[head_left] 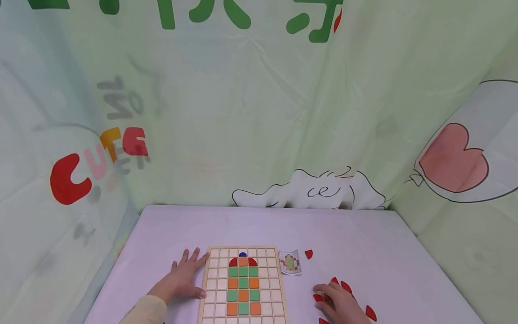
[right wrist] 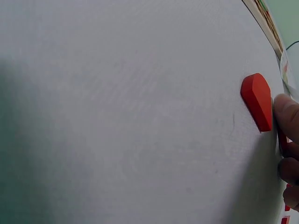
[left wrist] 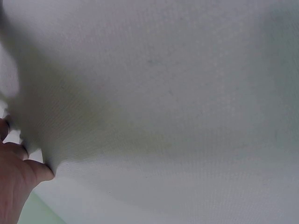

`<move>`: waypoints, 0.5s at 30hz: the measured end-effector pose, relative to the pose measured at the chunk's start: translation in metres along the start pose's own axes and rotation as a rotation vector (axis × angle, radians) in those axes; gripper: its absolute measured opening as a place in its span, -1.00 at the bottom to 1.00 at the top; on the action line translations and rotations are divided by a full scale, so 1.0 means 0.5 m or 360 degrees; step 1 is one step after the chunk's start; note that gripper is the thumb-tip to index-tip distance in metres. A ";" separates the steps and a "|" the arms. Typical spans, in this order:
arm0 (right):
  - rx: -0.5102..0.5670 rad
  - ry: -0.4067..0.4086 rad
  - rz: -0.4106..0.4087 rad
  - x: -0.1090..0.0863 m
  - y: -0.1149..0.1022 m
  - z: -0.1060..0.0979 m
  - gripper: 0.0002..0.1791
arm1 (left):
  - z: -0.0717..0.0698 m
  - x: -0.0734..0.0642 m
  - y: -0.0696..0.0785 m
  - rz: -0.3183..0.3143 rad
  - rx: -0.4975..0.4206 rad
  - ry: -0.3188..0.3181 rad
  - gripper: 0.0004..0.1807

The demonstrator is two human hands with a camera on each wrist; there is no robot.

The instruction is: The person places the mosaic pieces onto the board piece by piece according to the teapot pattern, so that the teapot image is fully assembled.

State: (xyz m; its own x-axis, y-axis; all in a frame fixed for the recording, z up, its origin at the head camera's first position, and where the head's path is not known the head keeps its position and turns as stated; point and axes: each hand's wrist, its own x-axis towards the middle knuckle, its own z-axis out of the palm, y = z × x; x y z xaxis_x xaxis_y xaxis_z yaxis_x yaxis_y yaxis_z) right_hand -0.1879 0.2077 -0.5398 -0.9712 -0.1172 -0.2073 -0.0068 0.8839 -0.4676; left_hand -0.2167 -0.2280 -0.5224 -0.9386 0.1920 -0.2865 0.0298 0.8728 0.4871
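Observation:
A wooden grid board (head_left: 243,247) lies on the table with colored pieces in its middle columns: green and orange squares, two red quarter circles and a blue half circle at the top. My left hand (head_left: 182,279) has its fingers spread at the board's left edge, thumb and fingertip right at the frame. Right of the board, my right hand (head_left: 341,301) pinches a red quarter-circle piece (head_left: 318,298) low over the table between thumb and fingers. In the right wrist view, another red piece (right wrist: 257,101) lies beside the thumb (right wrist: 287,114).
A small pattern card (head_left: 289,262) lies by the board's right edge, with a red piece (head_left: 309,254) just beyond it. Several more red pieces, one at the far right (head_left: 370,313), surround the right hand. Printed fabric (head_left: 259,135) hangs behind the lilac tabletop (head_left: 178,225).

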 end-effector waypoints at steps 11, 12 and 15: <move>0.0047 -0.0127 -0.0131 0.001 0.004 -0.003 -0.57 | -0.005 -0.005 0.005 -0.0006 -0.0018 0.0003 0.20; 0.0060 -0.0134 -0.0127 0.001 0.007 -0.003 -0.54 | -0.005 -0.005 0.006 -0.0007 -0.0017 0.0004 0.20; 0.0135 -0.0163 -0.0114 0.002 0.018 -0.005 -0.50 | -0.003 -0.005 0.006 -0.0013 -0.0018 -0.0003 0.20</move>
State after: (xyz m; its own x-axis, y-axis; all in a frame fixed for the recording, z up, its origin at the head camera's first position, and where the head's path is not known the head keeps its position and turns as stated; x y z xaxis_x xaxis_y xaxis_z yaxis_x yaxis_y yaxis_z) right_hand -0.1893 0.2169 -0.5420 -0.9395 -0.2278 -0.2557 -0.0505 0.8307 -0.5545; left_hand -0.2150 -0.2267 -0.5190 -0.9383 0.1855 -0.2920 0.0182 0.8694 0.4939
